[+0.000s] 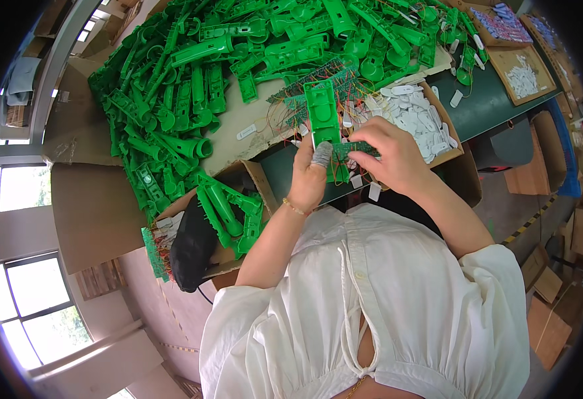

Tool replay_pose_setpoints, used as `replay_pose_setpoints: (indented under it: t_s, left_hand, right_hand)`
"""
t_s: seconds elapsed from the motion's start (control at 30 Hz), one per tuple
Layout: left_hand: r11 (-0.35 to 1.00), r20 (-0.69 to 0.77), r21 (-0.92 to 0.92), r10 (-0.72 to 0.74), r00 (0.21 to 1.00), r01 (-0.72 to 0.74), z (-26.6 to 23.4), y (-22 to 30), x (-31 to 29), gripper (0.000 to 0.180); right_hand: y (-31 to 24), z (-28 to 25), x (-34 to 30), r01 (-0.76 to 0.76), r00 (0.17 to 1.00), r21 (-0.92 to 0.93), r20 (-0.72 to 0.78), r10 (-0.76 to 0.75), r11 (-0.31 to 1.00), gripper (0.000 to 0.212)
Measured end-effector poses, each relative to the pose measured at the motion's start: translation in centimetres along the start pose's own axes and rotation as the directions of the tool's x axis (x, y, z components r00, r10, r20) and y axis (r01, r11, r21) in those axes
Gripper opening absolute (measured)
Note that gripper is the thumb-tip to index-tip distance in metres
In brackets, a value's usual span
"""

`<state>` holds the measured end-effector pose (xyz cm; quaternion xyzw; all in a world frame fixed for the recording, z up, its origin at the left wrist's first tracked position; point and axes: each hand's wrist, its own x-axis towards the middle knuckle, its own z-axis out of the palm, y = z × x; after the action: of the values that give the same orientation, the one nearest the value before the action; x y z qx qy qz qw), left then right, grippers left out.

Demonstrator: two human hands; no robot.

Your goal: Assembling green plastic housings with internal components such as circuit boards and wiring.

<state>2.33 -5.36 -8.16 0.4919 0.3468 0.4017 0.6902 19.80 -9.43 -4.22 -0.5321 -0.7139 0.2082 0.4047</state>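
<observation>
My left hand [308,176], with grey wrapping on its thumb, is closed round a long green plastic housing [323,112], held upright with its hollow ribbed side facing me. My right hand [396,156] pinches a green circuit board [352,147] between thumb and fingers, against the lower part of the housing. Thin coloured wires and small white pieces [374,191] hang below the board. Behind the housing lies a pile of wired circuit boards [335,72] with red and dark leads. Exactly how the board meets the housing is hidden by my fingers.
A large heap of green plastic housings [238,50] spreads over cardboard at the back and left. On the right stands a carton of white plastic pieces [418,120], with a shallow box [523,78] beyond it. An open carton [255,183] at lower left holds more housings and a black bag [198,246].
</observation>
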Motion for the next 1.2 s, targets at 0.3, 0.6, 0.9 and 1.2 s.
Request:
replay_pose_setpoints:
  t_s: [0.3,0.6,0.9,1.2]
  left_hand:
    - [0.918,-0.130,0.388,0.134,0.982,-0.074,0.8,-0.9,0.9,0.027]
    - [0.997,0.138,-0.078,0.021,0.990,-0.011,1.3,2.0,-0.5,0.034]
    - [0.992,0.289,-0.009,0.125,0.949,-0.127,0.9,2.1,-1.4,0.043]
    - [0.911,0.394,-0.381,0.009,0.919,0.155,1.0,3.5,-1.1,0.052]
  right_hand:
    - [0.0,1.7,-0.2,0.077,0.986,-0.217,-0.126,-0.106,0.973,0.008]
    - [0.5,-1.0,0.5,-0.202,0.975,0.389,0.166,0.148,0.899,0.034]
    - [-1.6,1.7,-1.4,-0.258,0.960,0.661,0.092,0.265,0.705,0.027]
    - [-1.2,0.5,-1.3,-0.295,0.940,0.852,0.177,0.292,0.433,0.032]
